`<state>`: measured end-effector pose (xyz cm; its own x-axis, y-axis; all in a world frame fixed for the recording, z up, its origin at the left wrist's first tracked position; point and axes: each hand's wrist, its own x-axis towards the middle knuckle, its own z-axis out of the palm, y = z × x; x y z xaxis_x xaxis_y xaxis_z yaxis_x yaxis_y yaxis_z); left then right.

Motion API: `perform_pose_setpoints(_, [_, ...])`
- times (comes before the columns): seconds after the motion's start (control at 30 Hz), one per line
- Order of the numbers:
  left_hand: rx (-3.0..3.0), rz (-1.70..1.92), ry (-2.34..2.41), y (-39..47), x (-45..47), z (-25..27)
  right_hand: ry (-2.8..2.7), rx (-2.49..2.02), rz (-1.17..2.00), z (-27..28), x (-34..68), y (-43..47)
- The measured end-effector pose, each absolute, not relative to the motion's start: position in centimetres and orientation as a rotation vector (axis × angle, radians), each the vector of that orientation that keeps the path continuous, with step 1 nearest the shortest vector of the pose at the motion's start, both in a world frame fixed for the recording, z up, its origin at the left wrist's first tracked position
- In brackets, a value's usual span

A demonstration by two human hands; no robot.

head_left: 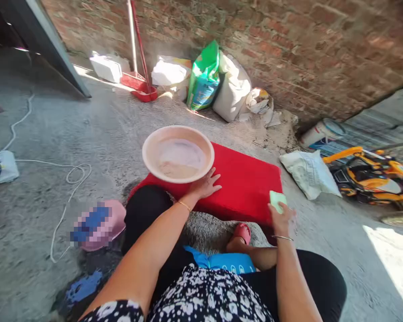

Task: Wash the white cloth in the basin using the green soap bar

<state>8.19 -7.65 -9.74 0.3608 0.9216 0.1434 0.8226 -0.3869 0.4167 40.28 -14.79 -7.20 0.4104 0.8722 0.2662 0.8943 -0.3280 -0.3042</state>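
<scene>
Sponge (277, 200), pale green, is being held in the right hand (282, 219), fingers closed on it, at the right edge of the red cloth (248, 179). Left hand (204, 184) is resting by the basin (174, 179) of cloudy water (184, 154), fingers spread wide. Scrubbing is looking like the step in hand, the next move calling for firm, even pressure.

One head-worn view — facing forward and down, patterned shirt (210, 297) close below, brick wall (275, 49) beyond
</scene>
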Motion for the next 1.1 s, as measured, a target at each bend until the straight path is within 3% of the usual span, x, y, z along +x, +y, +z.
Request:
perform_pose_setpoints(0.23, [2.427,0.431,1.593,-7.3,8.2,-9.3,-1.85,-1.93,0.185,-8.2,30.8,-12.0])
perform_pose_setpoints(0.57, [2.444,0.471,1.586,-7.3,8.2,-9.3,-1.138,-2.479,0.051,-6.7,44.4,-14.5])
perform_pose_setpoints(0.9, [2.501,0.433,1.623,-7.2,8.0,-8.9,-1.825,-1.961,0.306,-7.3,30.5,-11.2])
perform_pose_setpoints(1.1, [2.55,0.396,1.625,-7.1,7.9,-9.1,-1.68,-2.198,0.324,-6.3,36.9,-11.2])
